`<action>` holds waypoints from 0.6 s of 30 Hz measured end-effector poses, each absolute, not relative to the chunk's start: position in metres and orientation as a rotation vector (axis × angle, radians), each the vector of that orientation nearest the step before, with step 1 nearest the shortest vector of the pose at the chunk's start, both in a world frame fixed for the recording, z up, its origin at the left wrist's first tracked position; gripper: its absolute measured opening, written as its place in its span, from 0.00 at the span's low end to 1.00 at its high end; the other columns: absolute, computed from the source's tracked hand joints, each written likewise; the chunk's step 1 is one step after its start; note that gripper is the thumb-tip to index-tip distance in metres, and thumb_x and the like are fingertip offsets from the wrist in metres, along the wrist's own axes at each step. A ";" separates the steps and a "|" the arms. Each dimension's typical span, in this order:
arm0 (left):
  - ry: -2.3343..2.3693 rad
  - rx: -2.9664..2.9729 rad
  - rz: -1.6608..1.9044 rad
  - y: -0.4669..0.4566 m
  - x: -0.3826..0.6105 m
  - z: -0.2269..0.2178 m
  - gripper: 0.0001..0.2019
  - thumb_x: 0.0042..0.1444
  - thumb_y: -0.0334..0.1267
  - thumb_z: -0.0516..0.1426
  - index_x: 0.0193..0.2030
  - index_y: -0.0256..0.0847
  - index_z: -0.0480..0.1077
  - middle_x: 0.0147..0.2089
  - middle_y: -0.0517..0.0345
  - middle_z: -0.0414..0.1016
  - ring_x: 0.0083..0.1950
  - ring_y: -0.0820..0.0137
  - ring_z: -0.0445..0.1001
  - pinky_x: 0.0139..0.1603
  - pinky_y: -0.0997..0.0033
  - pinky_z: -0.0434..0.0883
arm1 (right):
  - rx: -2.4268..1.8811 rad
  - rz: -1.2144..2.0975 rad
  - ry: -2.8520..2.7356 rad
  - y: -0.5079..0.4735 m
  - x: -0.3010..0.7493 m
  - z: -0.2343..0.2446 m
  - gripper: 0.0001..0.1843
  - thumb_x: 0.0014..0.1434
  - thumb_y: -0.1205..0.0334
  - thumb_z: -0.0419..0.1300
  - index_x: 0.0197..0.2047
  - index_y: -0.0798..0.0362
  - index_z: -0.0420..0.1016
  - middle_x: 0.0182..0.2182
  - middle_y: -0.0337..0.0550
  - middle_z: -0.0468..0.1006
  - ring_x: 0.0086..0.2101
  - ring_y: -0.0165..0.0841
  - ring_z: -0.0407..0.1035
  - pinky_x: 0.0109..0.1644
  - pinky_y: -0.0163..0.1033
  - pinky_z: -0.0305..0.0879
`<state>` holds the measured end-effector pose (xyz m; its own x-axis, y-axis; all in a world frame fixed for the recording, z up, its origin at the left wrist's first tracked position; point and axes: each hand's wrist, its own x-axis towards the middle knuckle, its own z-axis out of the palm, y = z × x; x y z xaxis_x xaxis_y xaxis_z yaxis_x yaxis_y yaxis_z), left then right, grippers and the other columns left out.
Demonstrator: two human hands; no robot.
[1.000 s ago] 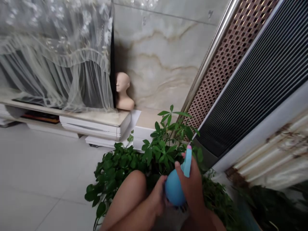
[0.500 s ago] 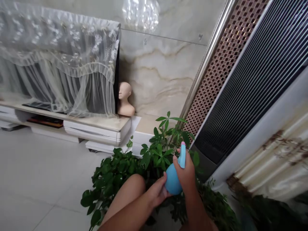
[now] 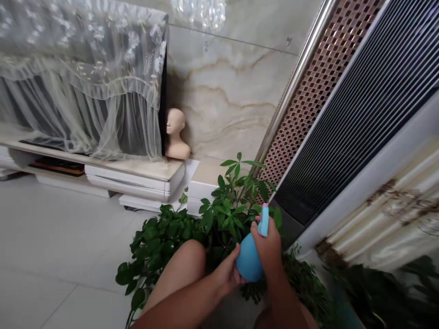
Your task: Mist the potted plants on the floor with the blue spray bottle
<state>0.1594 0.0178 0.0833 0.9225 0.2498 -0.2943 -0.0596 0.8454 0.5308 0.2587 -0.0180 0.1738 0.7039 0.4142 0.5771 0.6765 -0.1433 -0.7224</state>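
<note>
A blue spray bottle with a pink-tipped nozzle is held up in front of me, tilted, its head pointing away. My right hand is closed around the neck and trigger part. Low on the bottle's round body, my left hand supports it from the left side, thumb along its edge. Just beyond the nozzle stands a leafy green plant with fanned leaves. Left of it, a bushy plant with rounded leaves spreads beside my knee. The pots are mostly hidden by foliage.
A long white TV cabinet runs along the wall, carrying a lace-covered television and a mannequin head. A tall dark ribbed panel and a pale curtain are at the right. More foliage fills the lower right.
The view has shifted slightly. Both hands and the spray bottle have moved a little to the right in the picture, and the grip looks the same.
</note>
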 end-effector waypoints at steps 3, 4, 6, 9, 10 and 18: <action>0.449 0.560 0.133 0.016 0.157 0.078 0.33 0.67 0.57 0.39 0.63 0.31 0.64 0.52 0.41 0.79 0.53 0.60 0.78 0.53 0.60 0.72 | -1.820 -0.247 -0.793 -0.019 0.262 0.163 0.24 0.51 0.46 0.57 0.46 0.52 0.74 0.39 0.50 0.82 0.38 0.44 0.75 0.43 0.48 0.69; 0.464 0.560 0.134 0.015 0.156 0.076 0.33 0.67 0.57 0.41 0.63 0.31 0.64 0.53 0.41 0.79 0.53 0.61 0.78 0.53 0.61 0.72 | -1.817 -0.217 -0.797 -0.020 0.263 0.160 0.25 0.51 0.46 0.58 0.48 0.52 0.74 0.42 0.51 0.82 0.40 0.44 0.75 0.44 0.47 0.69; 0.485 0.561 0.140 0.015 0.153 0.073 0.32 0.67 0.56 0.42 0.64 0.30 0.63 0.53 0.40 0.78 0.52 0.60 0.78 0.52 0.61 0.72 | -1.781 -0.162 -0.821 -0.023 0.264 0.154 0.28 0.53 0.46 0.58 0.53 0.52 0.73 0.45 0.51 0.81 0.44 0.44 0.75 0.47 0.47 0.70; 0.511 0.576 0.154 0.015 0.148 0.070 0.31 0.65 0.55 0.47 0.63 0.30 0.64 0.51 0.40 0.79 0.51 0.59 0.79 0.52 0.60 0.72 | -1.728 -0.146 -0.841 -0.027 0.264 0.150 0.28 0.54 0.47 0.58 0.54 0.52 0.72 0.45 0.50 0.81 0.45 0.43 0.75 0.50 0.48 0.70; 0.511 0.579 0.154 0.015 0.147 0.069 0.31 0.64 0.56 0.49 0.62 0.30 0.65 0.51 0.41 0.79 0.51 0.59 0.78 0.53 0.60 0.72 | -1.725 -0.161 -0.839 -0.028 0.264 0.149 0.27 0.53 0.48 0.58 0.53 0.52 0.72 0.44 0.49 0.81 0.44 0.42 0.75 0.49 0.49 0.70; 0.471 0.558 0.077 0.008 0.144 0.066 0.30 0.65 0.58 0.44 0.56 0.34 0.71 0.49 0.43 0.80 0.48 0.61 0.79 0.41 0.67 0.71 | -1.781 -0.191 -0.814 -0.026 0.265 0.146 0.18 0.49 0.49 0.58 0.39 0.51 0.74 0.35 0.47 0.81 0.36 0.43 0.76 0.43 0.49 0.71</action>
